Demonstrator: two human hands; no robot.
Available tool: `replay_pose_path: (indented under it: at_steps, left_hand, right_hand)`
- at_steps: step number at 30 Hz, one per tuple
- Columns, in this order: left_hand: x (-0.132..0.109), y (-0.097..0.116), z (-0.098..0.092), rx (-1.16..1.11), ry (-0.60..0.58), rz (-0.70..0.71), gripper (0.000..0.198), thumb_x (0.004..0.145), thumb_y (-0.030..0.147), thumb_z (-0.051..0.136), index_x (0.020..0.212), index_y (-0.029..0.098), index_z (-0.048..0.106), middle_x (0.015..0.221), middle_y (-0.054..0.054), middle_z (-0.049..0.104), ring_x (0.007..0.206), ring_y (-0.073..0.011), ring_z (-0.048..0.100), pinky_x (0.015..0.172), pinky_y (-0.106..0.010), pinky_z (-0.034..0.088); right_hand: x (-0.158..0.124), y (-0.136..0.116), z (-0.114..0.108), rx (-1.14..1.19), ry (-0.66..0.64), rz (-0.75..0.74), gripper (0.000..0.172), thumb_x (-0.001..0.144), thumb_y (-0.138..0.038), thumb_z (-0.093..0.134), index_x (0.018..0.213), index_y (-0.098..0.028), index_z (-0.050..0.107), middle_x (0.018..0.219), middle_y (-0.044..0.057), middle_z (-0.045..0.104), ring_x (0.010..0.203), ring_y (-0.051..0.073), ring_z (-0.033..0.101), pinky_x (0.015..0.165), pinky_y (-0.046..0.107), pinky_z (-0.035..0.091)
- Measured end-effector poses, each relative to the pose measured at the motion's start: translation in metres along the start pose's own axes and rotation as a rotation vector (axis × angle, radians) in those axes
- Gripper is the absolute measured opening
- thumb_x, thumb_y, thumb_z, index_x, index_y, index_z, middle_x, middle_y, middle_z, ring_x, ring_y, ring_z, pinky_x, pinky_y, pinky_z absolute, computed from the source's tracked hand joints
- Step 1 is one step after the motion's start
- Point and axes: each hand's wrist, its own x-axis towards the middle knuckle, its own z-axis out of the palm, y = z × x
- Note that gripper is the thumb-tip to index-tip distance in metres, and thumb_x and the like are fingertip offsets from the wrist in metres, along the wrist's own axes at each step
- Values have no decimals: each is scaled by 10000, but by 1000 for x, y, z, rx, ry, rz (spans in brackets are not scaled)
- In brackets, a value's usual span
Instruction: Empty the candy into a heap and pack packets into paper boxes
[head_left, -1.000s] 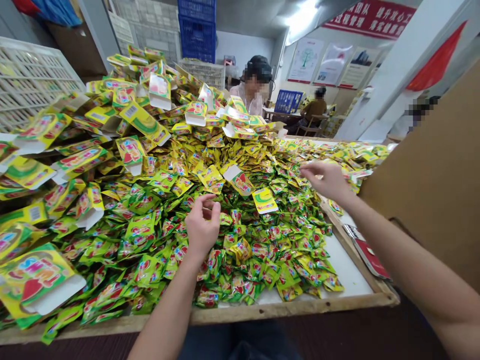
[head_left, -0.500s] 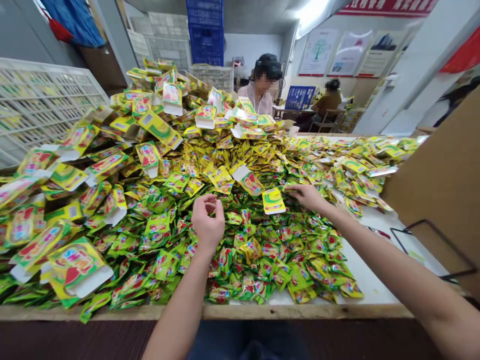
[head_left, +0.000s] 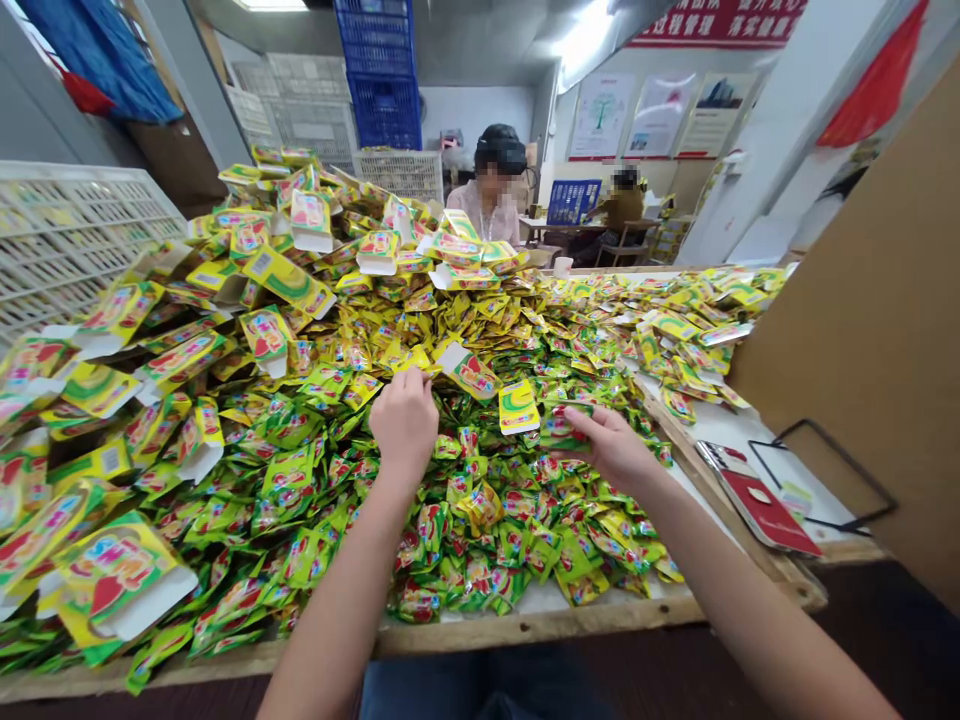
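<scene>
A heap of small green packets (head_left: 289,475) printed with watermelon pictures spreads in front of me. My left hand (head_left: 405,425) is closed, back of the hand up, with its fingertips at a yellow packet (head_left: 411,358); the grip itself is mostly hidden. Between thumb and fingers, my right hand (head_left: 616,445) holds a green packet (head_left: 561,430) just above the heap. Between the hands, a yellow carton (head_left: 519,408) lies on the packets. Up and left of it rests another small carton (head_left: 469,370), its white flap open.
Many open-flapped cartons (head_left: 124,575) are piled at left, by a white crate (head_left: 67,235). A wooden strip (head_left: 690,435) divides the table at right, beside a red phone-like object (head_left: 772,515), a black wire frame (head_left: 840,470) and cardboard (head_left: 847,300). A person (head_left: 491,190) sits opposite.
My left hand has moved forward to the yellow packet. The right hand has come lower and nearer, now with a green packet in it. The view has turned slightly right.
</scene>
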Motion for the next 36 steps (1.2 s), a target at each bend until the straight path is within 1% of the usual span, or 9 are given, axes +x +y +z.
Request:
replay_pose_path:
  at_steps: [4, 10, 13, 16, 20, 25, 30, 32, 36]
  left_hand:
    - [-38, 32, -29, -136, 289, 378, 57, 847, 211, 547, 834, 198, 601, 720, -32, 652, 738, -192, 595, 703, -323, 475]
    - [-73, 71, -26, -497, 31, 771, 151, 869, 105, 454, 899, 157, 593, 849, -66, 694, 835, -166, 639, 765, -293, 529]
    - [-61, 64, -12, -661, -172, 627, 266, 819, 115, 512, 1070, 181, 567, 1088, -92, 656, 1040, -185, 597, 902, -340, 501]
    - [-39, 50, 13, -495, -306, 344, 482, 702, 84, 592, 1166, 205, 546, 1245, -120, 573, 1142, -277, 534, 938, -465, 462]
    - [-17, 43, 35, -496, -382, 270, 264, 773, 126, 561, 1021, 198, 616, 1079, -78, 667, 1022, -262, 596, 901, -454, 459]
    - [-22, 48, -1, -839, -352, 284, 271, 874, 236, 481, 1131, 184, 548, 1121, -99, 644, 1049, -223, 576, 929, -405, 437]
    - [-45, 52, -17, -1330, -536, -114, 354, 907, 402, 412, 1200, 203, 409, 1052, -74, 628, 942, -165, 605, 857, -320, 482]
    - [-52, 49, -9, -1345, -541, -232, 388, 888, 494, 398, 1128, 190, 427, 1018, -69, 611, 947, -167, 591, 865, -317, 474]
    - [-57, 37, -3, -1246, -595, -249, 775, 655, 595, 669, 1204, 200, 291, 946, -36, 593, 818, -176, 601, 723, -302, 499]
  right_hand:
    - [-15, 12, 25, 149, -53, 12, 366, 581, -487, 783, 707, -189, 611, 674, -4, 682, 630, 150, 643, 558, 294, 569]
    - [-34, 24, 35, 274, 22, -47, 403, 568, -533, 781, 697, -190, 615, 667, 8, 686, 609, 138, 628, 522, 232, 517]
    - [-40, 29, 7, 275, 205, -90, 381, 502, -416, 847, 737, -194, 645, 740, 7, 707, 659, 154, 647, 555, 246, 533]
    - [-47, 32, -20, 226, 327, -125, 384, 541, -425, 825, 793, -193, 650, 833, 39, 720, 726, 198, 670, 597, 305, 560]
    - [-53, 29, -31, -33, 186, -180, 364, 632, -433, 764, 888, -198, 656, 919, 66, 716, 775, 199, 672, 680, 339, 568]
    - [-50, 16, -20, -545, -72, -439, 210, 761, -320, 661, 947, -226, 680, 1422, 98, 428, 1180, 259, 532, 872, 383, 517]
    - [-41, 28, 13, -709, -50, -720, 161, 814, -234, 603, 968, -224, 648, 1073, 99, 609, 1047, 214, 586, 918, 393, 489]
    - [-41, 38, 28, -736, -26, -765, 165, 828, -214, 577, 982, -225, 634, 1057, 97, 591, 1026, 208, 584, 897, 378, 502]
    - [-48, 35, 34, -807, -233, -714, 184, 839, -205, 570, 1009, -228, 636, 1058, 84, 584, 1003, 191, 588, 867, 335, 514]
